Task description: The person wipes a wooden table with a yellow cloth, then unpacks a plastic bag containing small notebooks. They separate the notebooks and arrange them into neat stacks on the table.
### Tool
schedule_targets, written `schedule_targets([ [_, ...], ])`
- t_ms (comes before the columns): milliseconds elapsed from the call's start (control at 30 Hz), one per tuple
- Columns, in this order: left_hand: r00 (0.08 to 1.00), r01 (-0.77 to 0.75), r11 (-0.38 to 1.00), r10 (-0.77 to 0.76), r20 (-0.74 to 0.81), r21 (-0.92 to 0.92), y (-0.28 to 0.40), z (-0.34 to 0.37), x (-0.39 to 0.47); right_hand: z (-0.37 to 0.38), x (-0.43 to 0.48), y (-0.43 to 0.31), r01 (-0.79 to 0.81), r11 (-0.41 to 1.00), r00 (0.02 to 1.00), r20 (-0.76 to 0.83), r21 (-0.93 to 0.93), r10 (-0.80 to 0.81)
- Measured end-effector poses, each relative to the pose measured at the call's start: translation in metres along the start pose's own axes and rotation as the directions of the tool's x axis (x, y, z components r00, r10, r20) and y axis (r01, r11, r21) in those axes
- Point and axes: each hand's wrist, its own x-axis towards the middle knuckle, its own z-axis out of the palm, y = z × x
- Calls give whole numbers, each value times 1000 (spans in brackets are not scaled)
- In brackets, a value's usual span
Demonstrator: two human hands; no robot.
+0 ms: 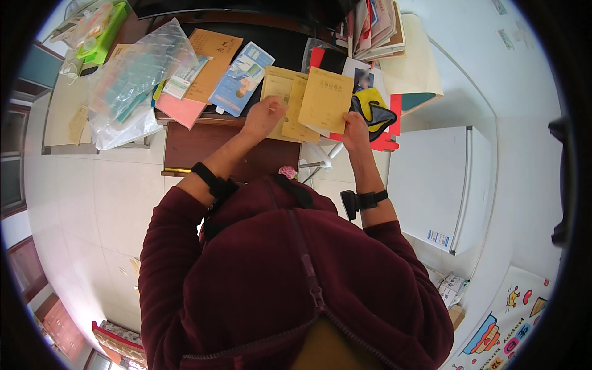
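My right hand pinches the lower right corner of a tan paper exercise booklet, which bears printed writing. Partly beneath it lies a narrower tan booklet. Another tan booklet is to the left, partly covered by my left hand. The left fingers are curled over that booklet's edge; whether they grip it is hard to tell. Just right of my right hand sits a yellow, black and grey fabric item on red sheets.
A blue printed leaflet, a brown notebook, a pink sheet and a clear plastic bag cover the desk's left side. Stacked books stand back right. An open drawer juts out below; a white cabinet stands right.
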Motion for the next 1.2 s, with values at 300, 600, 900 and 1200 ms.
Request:
schedule_targets([
  [300,980,200,773,-164,115,-602,34,-33,-27,61,-25,15,-17,997,922,385,-79,47],
  [600,659,-466,669,-174,-731,-579,-24,-268,-82,46,-19,24,5,842,987,136,-539,81],
  [900,337,-308,842,-338,-879,-442,-64,-357,-122,34,1,43,97,759,975,216,-643,58],
  [1200,937,316,851,-350,-4,-419,-15,-148,-83,8,-5,46,222,-94,961,234,-971,-149],
])
